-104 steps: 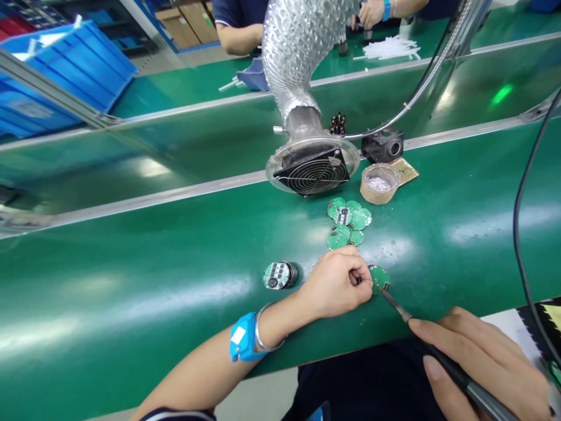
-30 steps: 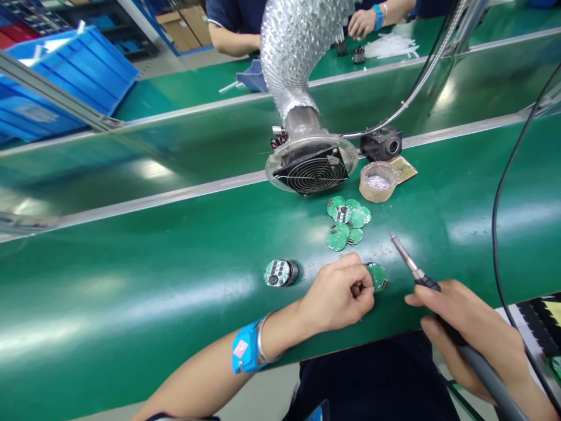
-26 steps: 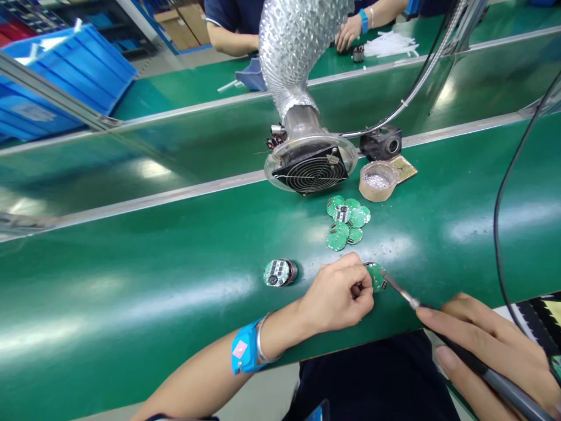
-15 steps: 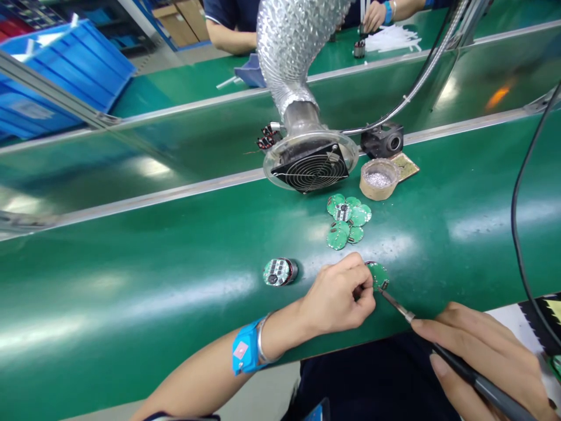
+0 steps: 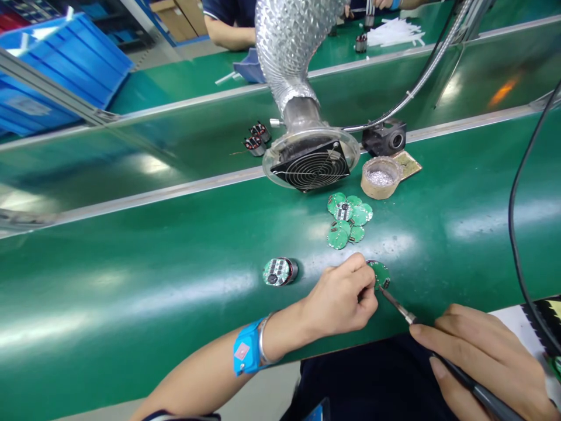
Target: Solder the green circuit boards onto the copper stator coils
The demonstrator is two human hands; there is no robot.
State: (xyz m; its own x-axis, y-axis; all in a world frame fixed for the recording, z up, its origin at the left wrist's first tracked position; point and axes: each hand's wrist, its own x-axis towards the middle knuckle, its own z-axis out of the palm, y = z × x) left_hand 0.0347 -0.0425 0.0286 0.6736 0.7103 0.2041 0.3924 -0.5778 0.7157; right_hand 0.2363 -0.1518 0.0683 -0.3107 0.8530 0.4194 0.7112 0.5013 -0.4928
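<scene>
My left hand [image 5: 344, 295] is closed in a pinch at the left edge of a round green circuit board [image 5: 379, 273]. What its fingertips hold is hidden. A soldering iron [image 5: 397, 304] lies in the grip of my right hand [image 5: 486, 356], its tip touching or almost touching the lower edge of that board. To the left of my hands stands a dark cylindrical part [image 5: 293, 271] topped by a round board with black chips [image 5: 277, 272]. Beyond my left hand lies a loose pile of several round green boards [image 5: 337, 237].
A fume-extractor fan [image 5: 318, 169] hangs from a silver duct [image 5: 293, 52] over the bench. Behind the pile are a tape-like ring with silvery bits [image 5: 380, 175] and a black holder [image 5: 385, 138]. A black cable [image 5: 515, 216] hangs at right. Co-workers sit across, beyond a blue bin [image 5: 79, 64].
The wound parts behind the fan have shifted left into fuller view. Across the bench, a co-worker's hand has moved up. My hands and the iron have barely moved.
</scene>
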